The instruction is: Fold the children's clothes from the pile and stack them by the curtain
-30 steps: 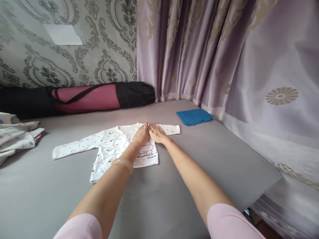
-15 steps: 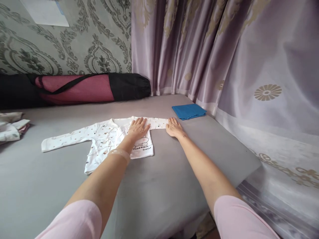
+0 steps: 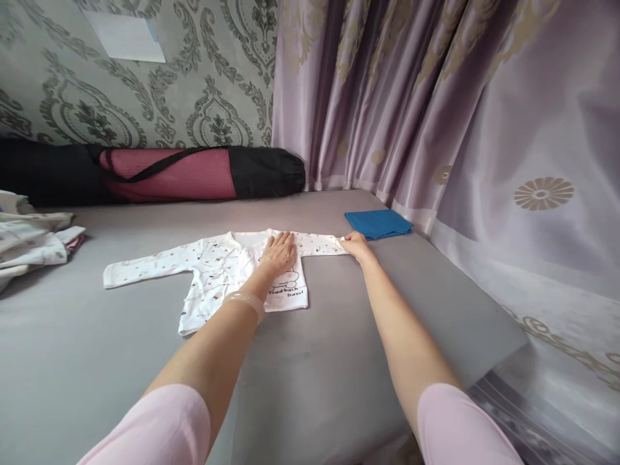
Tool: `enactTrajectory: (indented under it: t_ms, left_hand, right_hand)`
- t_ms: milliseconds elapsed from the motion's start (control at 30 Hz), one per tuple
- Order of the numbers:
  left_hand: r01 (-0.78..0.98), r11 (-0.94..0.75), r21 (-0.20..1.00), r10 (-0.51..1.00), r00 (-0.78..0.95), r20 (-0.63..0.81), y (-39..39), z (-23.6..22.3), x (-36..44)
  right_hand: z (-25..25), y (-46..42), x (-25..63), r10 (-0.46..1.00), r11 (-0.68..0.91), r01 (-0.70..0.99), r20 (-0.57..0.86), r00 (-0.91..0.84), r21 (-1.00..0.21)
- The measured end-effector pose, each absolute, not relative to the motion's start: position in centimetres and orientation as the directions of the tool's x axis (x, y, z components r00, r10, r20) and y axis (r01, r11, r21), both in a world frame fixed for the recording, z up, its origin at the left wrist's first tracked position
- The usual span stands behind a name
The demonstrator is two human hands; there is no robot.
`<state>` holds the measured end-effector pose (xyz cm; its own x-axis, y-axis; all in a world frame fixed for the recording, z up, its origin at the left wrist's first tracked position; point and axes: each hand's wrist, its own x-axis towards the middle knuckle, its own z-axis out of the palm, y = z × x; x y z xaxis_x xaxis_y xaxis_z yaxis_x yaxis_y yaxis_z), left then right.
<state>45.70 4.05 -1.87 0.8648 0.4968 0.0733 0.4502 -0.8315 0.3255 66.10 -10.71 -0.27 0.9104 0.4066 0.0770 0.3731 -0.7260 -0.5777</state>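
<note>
Moved my right hand (image 3: 356, 245) out to sleeve cuff (image 3: 341, 241), center-right, clamped on it, left hand (image 3: 279, 253) flat, open on wrap shirt (image 3: 210, 278), mid-frame.

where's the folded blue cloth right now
In the head view, the folded blue cloth lies on the grey surface, right of centre, just beyond the right hand and near the curtain.

Blue folded cloth (image 3: 378, 224) near purple curtain (image 3: 387, 90); black-and-pink long bag (image 3: 169, 174) along patterned wall (image 3: 217, 103); rumpled fabrics (image 3: 33, 242) at left edge.
</note>
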Motion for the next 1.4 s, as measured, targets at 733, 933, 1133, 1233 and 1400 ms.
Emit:
enactTrajectory:
  t_ms: [733,933,1133,1233,1400]
  left_hand:
    - [0.495,-0.844,0.207,0.496,0.867,-0.053,4.0,-0.8,46.2]
    - [0.49,-0.849,0.197,0.471,0.871,-0.138,5.4,0.9,46.8]
    - [0.459,-0.863,0.21,0.442,0.888,-0.127,5.7,1.6,46.8]
    - [0.426,-0.863,0.273,0.42,0.904,-0.081,5.9,1.4,46.4]
    - [0.361,-0.755,0.548,0.49,0.865,0.105,7.4,1.6,43.9]
  right_hand:
    - [3.3,-7.9,64.2,0.104,-0.324,0.223,0.2,0.974,-0.919]
    - [4.8,-6.4,62.8,0.15,-0.129,0.204,0.184,0.971,-0.971]
    - [6.4,-4.1,59.2,0.312,0.005,0.045,0.044,0.949,-0.999]
    - [6.6,-2.9,57.6,0.382,0.024,-0.001,0.008,0.924,-1.0]
    - [5.6,-1.1,56.1,0.436,-0.004,0.122,0.108,0.893,-0.992]
